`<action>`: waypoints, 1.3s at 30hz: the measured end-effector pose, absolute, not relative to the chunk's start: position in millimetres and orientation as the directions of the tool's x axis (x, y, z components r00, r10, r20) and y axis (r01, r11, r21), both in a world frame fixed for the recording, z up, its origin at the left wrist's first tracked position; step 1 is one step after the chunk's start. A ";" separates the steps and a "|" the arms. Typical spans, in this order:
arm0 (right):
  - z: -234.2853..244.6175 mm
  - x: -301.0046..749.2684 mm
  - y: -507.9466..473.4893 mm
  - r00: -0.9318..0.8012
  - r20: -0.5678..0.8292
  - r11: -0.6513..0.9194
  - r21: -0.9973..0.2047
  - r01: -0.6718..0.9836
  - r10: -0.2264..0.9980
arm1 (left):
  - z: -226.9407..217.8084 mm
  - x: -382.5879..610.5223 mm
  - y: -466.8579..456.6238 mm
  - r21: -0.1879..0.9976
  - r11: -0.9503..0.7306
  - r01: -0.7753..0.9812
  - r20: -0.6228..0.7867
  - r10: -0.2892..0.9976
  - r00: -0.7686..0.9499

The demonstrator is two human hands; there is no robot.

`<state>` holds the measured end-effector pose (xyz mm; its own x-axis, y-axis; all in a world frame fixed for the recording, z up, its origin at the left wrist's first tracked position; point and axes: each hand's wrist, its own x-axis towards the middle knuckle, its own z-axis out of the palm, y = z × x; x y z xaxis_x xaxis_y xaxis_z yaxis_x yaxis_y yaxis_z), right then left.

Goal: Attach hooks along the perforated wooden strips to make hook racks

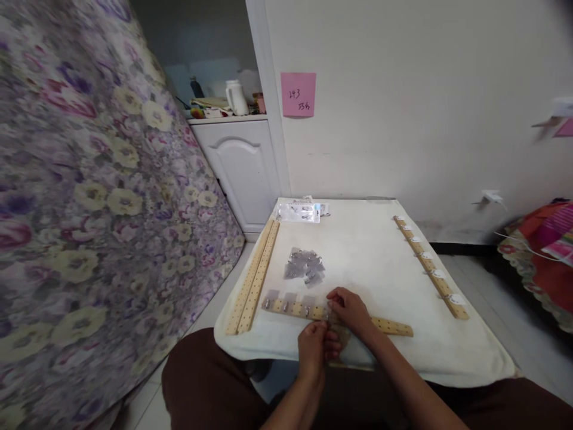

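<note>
A perforated wooden strip [389, 325] lies across the near edge of the white-covered table [367, 251], with three small clear packets [289, 297] fixed along its left part. My left hand [316, 343] and my right hand [351, 310] meet at the strip's middle. Both are pinched on a small clear packet [330, 315] held against the wood; what is inside it is too small to make out. A loose pile of the same small packets [304, 264] lies just beyond the strip.
Two more wooden strips [255, 278] lie side by side along the table's left edge. Another strip [432, 269] with white tags lies along the right edge. A larger clear packet [299, 212] sits at the far edge. A flowered mattress [89, 197] leans at left.
</note>
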<state>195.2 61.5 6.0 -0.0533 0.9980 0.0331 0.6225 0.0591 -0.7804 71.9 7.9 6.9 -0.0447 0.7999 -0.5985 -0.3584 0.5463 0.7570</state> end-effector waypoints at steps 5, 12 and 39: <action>6.1 194.5 61.6 -0.039 0.029 0.047 -0.782 0.621 0.999 | 4.5 71.3 7.3 0.765 0.533 -0.362 -0.580 0.814 -0.026; 5.3 194.8 63.4 -0.044 0.022 0.044 -0.796 0.603 0.999 | 3.5 71.6 7.1 0.780 0.521 -0.346 -0.561 0.827 -0.020; 13.4 194.1 61.8 -0.031 0.001 0.020 -0.773 0.634 1.000 | 4.4 74.2 10.0 0.780 0.559 -0.283 -0.585 0.811 -0.012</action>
<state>194.1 61.8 13.4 -0.0315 0.9995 0.0007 0.6344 0.0205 -0.7727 74.2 10.0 4.4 -0.0124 0.8106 -0.5854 -0.2833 0.5587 0.7795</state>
